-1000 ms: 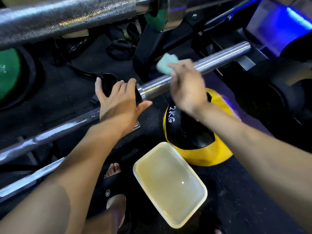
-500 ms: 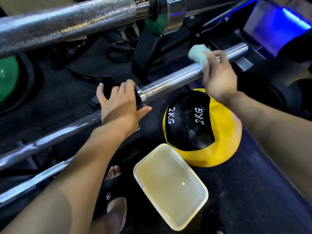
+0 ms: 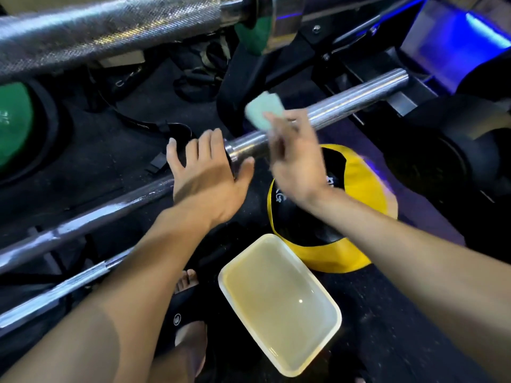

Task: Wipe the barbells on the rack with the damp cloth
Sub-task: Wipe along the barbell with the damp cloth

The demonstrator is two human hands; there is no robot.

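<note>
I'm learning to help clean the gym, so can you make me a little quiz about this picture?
1. True or false: the right hand holds the pale green damp cloth.
2. Which does the left hand touch: A) the shiny steel barbell, B) the white rectangular water tray, C) the yellow and black round ball?
3. Which number is printed on the ball?

Key: 1 true. 2 A. 3 Hidden by the wrist.

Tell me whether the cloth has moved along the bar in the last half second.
Yes. The cloth in the right hand slid back from the barbell sleeve's end toward the left hand.
</note>
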